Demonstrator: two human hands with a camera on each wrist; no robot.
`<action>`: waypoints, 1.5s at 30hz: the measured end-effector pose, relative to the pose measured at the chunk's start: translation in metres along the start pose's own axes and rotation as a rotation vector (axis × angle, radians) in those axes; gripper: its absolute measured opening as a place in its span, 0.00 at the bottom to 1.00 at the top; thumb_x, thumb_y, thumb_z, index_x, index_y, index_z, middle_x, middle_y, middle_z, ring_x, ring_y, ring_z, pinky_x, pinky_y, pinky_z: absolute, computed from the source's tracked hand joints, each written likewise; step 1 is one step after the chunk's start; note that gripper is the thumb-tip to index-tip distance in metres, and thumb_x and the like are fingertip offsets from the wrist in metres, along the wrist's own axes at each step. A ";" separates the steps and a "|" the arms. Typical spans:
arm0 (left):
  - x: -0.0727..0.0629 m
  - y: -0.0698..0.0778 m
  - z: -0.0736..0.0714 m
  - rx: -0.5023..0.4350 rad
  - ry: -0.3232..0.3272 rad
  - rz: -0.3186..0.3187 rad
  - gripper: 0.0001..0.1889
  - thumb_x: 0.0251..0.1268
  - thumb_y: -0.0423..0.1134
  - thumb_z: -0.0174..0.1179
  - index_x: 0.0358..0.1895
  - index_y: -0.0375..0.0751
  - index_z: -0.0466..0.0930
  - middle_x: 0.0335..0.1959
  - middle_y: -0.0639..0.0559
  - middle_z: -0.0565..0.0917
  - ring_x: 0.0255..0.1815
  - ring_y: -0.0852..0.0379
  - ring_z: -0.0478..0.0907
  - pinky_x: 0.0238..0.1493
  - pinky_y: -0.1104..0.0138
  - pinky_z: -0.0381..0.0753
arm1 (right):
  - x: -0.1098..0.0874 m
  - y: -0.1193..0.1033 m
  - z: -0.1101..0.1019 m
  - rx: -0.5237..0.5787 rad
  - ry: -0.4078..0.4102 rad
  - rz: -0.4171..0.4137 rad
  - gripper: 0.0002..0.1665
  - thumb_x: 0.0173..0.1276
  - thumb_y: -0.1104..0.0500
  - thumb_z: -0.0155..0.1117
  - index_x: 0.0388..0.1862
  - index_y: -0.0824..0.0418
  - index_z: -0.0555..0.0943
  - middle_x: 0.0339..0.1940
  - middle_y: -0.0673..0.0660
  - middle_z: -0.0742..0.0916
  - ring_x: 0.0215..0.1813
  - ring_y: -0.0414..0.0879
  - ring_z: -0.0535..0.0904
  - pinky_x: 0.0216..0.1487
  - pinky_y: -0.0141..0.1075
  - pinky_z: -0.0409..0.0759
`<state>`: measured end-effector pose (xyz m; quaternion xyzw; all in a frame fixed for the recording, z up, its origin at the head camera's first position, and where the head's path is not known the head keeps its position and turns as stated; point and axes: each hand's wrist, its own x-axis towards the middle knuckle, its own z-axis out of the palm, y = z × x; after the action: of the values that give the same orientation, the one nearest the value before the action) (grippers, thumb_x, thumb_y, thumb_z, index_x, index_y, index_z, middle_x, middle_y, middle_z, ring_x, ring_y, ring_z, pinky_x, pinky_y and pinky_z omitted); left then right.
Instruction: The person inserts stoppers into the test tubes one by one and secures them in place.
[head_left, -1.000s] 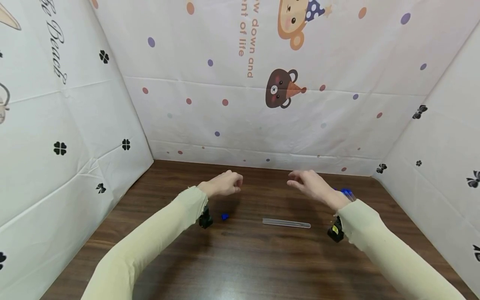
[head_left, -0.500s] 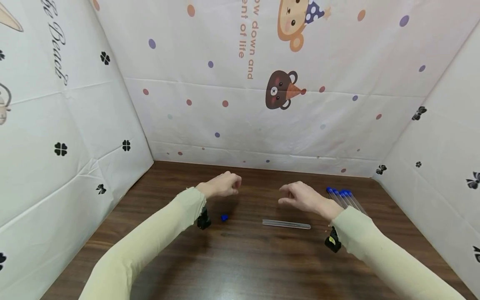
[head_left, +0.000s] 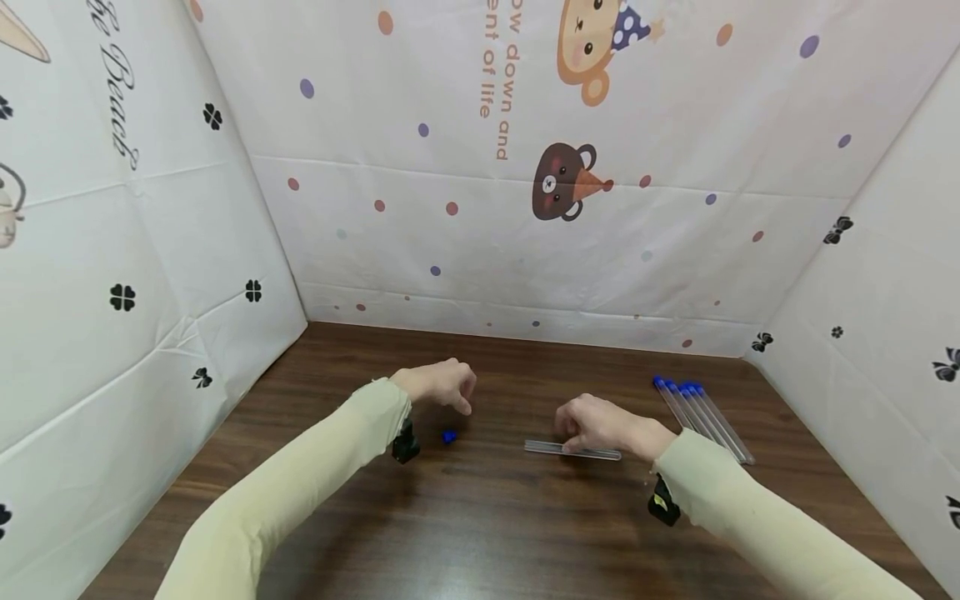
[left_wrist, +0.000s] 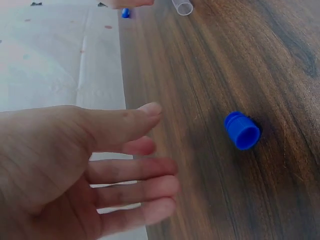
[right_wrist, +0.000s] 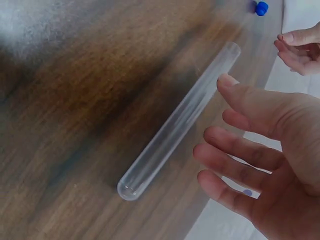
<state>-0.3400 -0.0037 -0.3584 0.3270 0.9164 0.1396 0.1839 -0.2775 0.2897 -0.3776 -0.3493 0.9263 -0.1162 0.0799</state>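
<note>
A clear test tube [right_wrist: 170,132] lies uncapped on the dark wood table, its rounded end towards the right in the head view. Over its middle hovers my right hand [head_left: 596,425], fingers relaxed and bent, thumb close to the glass-like wall; nothing is between them in the right wrist view. A small blue test tube cap [left_wrist: 242,131] rests on the table left of the tube, its hollow end showing in the left wrist view. My left hand [head_left: 438,386] is just beyond the cap, fingers loosely extended and holding nothing.
Several clear test tubes with blue caps [head_left: 701,417] lie side by side at the right, close to the right forearm. White printed sheets [head_left: 450,242] stand along the back and both sides of the table [head_left: 465,525].
My right hand has come down and towards me, from above the table's far part to over the test tube. The left hand has lowered slightly towards the cap.
</note>
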 end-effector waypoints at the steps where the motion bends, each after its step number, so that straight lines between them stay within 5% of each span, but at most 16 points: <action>1: 0.000 0.000 0.000 0.000 -0.016 -0.012 0.07 0.61 0.41 0.66 0.31 0.43 0.79 0.28 0.52 0.78 0.26 0.58 0.71 0.30 0.67 0.72 | 0.000 0.000 0.001 -0.001 -0.002 0.006 0.12 0.55 0.56 0.75 0.33 0.60 0.82 0.24 0.48 0.82 0.27 0.33 0.71 0.29 0.28 0.72; 15: -0.004 0.000 0.002 0.020 -0.071 -0.050 0.09 0.59 0.41 0.68 0.32 0.44 0.77 0.27 0.54 0.77 0.24 0.59 0.71 0.28 0.68 0.71 | -0.001 -0.001 0.012 0.007 -0.004 0.021 0.12 0.53 0.57 0.76 0.30 0.59 0.81 0.21 0.47 0.80 0.25 0.31 0.71 0.28 0.28 0.71; 21: -0.010 0.001 0.004 0.009 -0.136 -0.116 0.11 0.56 0.44 0.70 0.35 0.44 0.77 0.23 0.52 0.77 0.22 0.54 0.73 0.22 0.66 0.71 | 0.000 -0.002 0.013 0.012 -0.017 0.042 0.10 0.54 0.59 0.75 0.29 0.59 0.81 0.19 0.46 0.80 0.23 0.32 0.69 0.27 0.28 0.70; 26: -0.015 0.003 0.008 0.009 -0.201 -0.161 0.19 0.53 0.45 0.72 0.41 0.40 0.76 0.23 0.51 0.80 0.28 0.49 0.80 0.27 0.61 0.77 | 0.001 -0.002 0.014 -0.001 -0.008 0.028 0.09 0.54 0.60 0.75 0.27 0.59 0.80 0.18 0.46 0.80 0.22 0.31 0.69 0.27 0.27 0.70; 31: -0.017 0.003 0.013 0.011 -0.208 -0.194 0.17 0.52 0.44 0.73 0.34 0.43 0.73 0.21 0.50 0.80 0.25 0.52 0.78 0.26 0.62 0.76 | 0.002 0.000 0.012 -0.010 0.029 -0.017 0.08 0.56 0.63 0.73 0.26 0.59 0.80 0.19 0.48 0.82 0.22 0.30 0.70 0.27 0.27 0.72; 45: -0.011 -0.002 0.023 0.019 -0.193 -0.146 0.11 0.58 0.35 0.67 0.27 0.44 0.73 0.18 0.49 0.79 0.18 0.56 0.74 0.20 0.66 0.72 | 0.007 0.005 -0.021 -0.004 0.145 -0.007 0.03 0.63 0.65 0.67 0.33 0.61 0.81 0.22 0.48 0.80 0.25 0.33 0.69 0.29 0.28 0.71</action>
<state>-0.3232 -0.0093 -0.3766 0.2727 0.9172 0.0852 0.2777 -0.2907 0.2915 -0.3589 -0.3434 0.9287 -0.1394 0.0116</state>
